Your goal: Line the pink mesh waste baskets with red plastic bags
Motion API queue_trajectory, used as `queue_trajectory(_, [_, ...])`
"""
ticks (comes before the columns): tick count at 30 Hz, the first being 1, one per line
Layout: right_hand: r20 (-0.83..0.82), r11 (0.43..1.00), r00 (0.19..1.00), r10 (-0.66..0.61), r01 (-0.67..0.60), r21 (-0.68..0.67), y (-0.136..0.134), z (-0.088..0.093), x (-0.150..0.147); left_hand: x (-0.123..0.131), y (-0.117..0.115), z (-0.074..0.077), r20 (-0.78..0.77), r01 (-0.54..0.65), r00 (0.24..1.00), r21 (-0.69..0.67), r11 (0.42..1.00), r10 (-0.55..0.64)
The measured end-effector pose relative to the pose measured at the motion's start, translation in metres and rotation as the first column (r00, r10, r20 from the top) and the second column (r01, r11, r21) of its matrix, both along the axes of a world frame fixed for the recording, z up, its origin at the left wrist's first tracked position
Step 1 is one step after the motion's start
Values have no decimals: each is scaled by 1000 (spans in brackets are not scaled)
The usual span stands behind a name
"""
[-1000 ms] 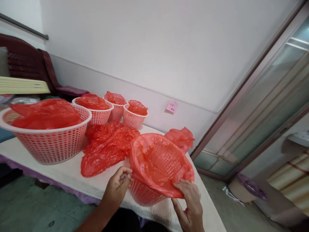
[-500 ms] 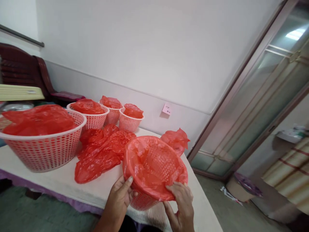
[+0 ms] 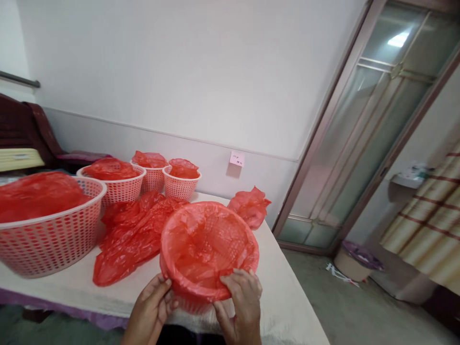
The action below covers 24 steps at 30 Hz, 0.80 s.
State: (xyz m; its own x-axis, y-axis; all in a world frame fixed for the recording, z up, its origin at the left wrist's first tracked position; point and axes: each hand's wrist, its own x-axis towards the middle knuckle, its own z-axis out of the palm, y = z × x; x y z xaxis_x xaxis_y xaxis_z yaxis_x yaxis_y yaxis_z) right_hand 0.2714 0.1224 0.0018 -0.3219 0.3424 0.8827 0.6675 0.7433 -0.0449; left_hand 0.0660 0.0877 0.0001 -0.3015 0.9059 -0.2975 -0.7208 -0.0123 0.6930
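Gripping basket (image 3: 194,304) w/ hands (image 3: 153,306) (image 3: 244,297) now closer together

No readable text; pink wall note (image 3: 237,158) illegible.

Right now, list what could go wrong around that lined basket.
The thin red liner might tear or slip from the rim, since the right hand hooks its fingers over that edge.

The basket sits by the near side of the table, so a pull could perhaps tip it.

The loose bags lie close beside it and might get dragged along.
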Motion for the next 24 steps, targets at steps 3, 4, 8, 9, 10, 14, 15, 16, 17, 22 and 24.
queue_trajectory(3, [-20,1000,1000,7,-6,13,-4,1,0,-9,-3,-15,-72,-4,997,-48,999,1])
queue_trajectory(4, [-30,1000,1000,6,-5,28,-6,1,1,-13,-4,-19,-102,-27,995,-62,998,21])
queue_trajectory(8, [-55,997,998,1,3,79,-11,3,3,-22,-14,-16,-340,-222,916,7,975,211])
queue_trajectory(9, [-60,996,998,2,3,85,-12,4,3,-23,-17,-11,-436,-278,858,51,959,272])
queue_trajectory(10, [-65,996,998,3,3,89,-13,4,4,-24,-19,-7,-534,-314,785,94,945,314])
queue_trajectory(14, [-92,995,996,-11,21,101,-21,-1,6,-17,-23,9,-721,-177,662,115,977,205])
queue_trajectory(15, [-90,994,996,-16,26,110,-23,-4,6,-13,-24,11,-701,-105,700,88,991,136])
queue_trajectory(16, [-89,992,996,-22,33,119,-25,-7,7,-9,-24,11,-664,-44,744,67,997,77])
queue_trajectory(17, [-87,991,996,-27,38,129,-26,-11,8,-4,-24,11,-620,2,784,56,998,33])
queue_trajectory(22, [-98,986,993,-69,83,146,-34,-25,15,13,-27,7,-465,88,884,63,994,-49])
queue_trajectory(24, [-87,979,992,-97,110,170,-35,-31,18,16,-29,6,-448,106,891,58,993,-69])
